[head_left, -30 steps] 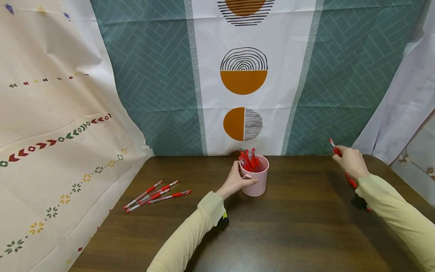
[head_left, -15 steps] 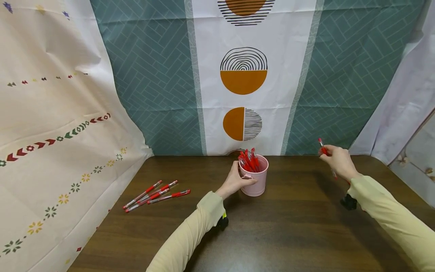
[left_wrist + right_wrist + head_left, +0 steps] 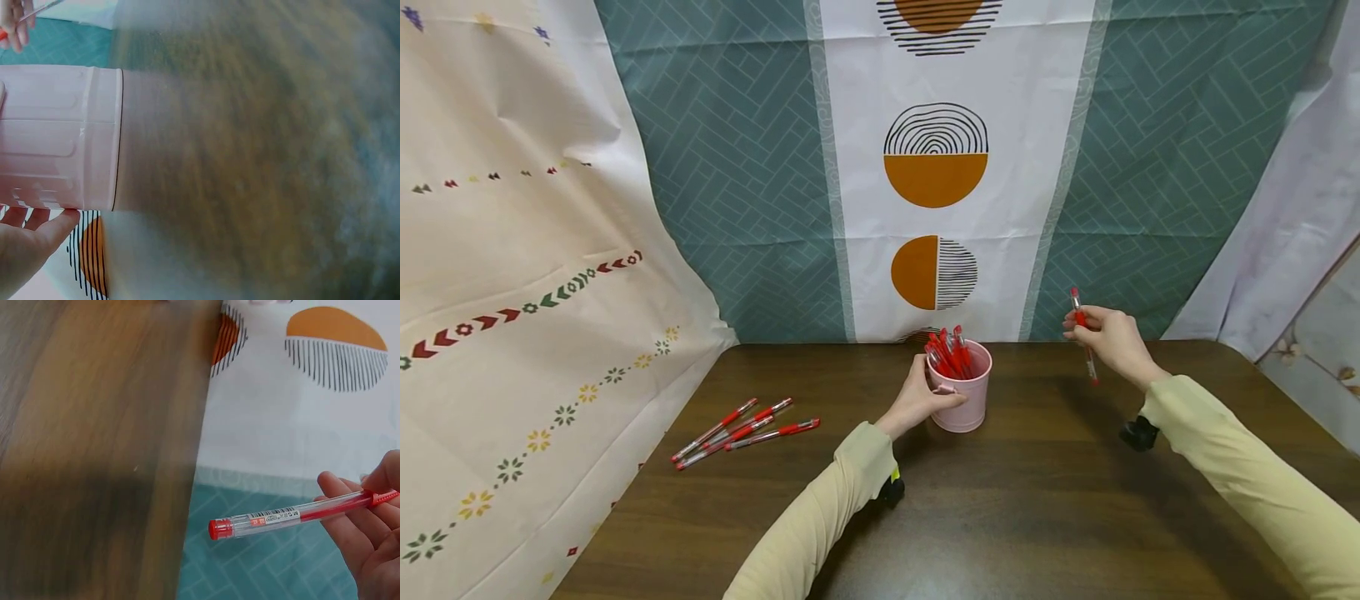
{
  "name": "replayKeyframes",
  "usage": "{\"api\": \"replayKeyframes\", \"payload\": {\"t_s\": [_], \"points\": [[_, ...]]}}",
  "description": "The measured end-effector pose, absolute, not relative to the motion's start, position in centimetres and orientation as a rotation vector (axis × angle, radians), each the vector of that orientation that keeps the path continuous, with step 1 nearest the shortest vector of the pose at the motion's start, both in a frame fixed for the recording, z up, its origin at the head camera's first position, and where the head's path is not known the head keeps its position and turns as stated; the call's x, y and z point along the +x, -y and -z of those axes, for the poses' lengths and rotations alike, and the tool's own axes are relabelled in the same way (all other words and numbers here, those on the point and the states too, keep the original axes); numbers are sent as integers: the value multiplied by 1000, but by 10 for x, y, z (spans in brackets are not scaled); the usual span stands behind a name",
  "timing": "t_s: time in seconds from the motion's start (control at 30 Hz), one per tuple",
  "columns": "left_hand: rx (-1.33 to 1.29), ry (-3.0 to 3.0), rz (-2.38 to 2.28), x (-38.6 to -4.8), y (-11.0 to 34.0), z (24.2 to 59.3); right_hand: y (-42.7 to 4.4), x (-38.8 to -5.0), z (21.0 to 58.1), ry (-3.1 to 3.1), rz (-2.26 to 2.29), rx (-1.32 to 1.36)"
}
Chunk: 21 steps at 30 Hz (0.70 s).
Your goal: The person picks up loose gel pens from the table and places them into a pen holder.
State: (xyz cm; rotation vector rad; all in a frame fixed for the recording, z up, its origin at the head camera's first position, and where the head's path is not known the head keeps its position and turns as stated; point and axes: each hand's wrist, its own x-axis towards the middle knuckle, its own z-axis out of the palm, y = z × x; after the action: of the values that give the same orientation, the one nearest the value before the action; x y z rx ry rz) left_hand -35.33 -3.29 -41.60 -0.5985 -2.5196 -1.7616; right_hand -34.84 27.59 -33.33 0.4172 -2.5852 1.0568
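Curtain (image 3: 737,208) behind table (image 3: 1037,500) | loose pens (image 3: 748,431) overlapping (perhaps four) | left hand (image 3: 920,400) grips pail (image 3: 966,410), right hand (image 3: 1116,337) pinches pen (image 3: 275,518)

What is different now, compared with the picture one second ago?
The right hand, pinching a red pen, moved toward the person's left, nearer the pink bucket. Nothing was newly gripped or let go. The left hand still holds the bucket; the pens in it and the loose pens stayed.

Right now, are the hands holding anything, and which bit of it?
Yes! The right hand pinches a red pen in its fingers at the ribbed red part. The left hand grips the pink bucket by its outer wall.
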Motion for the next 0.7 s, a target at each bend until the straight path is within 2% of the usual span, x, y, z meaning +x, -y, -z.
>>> {"api": "replayKeyframes", "payload": {"t_s": [0.47, 0.7], "points": [[-616, 2514, 1768, -351, 35, 413, -251, -354, 322, 2501, -1280, 438], [-661, 2472, 1833, -336, 36, 396, -243, -352, 317, 2463, -1500, 416]]}}
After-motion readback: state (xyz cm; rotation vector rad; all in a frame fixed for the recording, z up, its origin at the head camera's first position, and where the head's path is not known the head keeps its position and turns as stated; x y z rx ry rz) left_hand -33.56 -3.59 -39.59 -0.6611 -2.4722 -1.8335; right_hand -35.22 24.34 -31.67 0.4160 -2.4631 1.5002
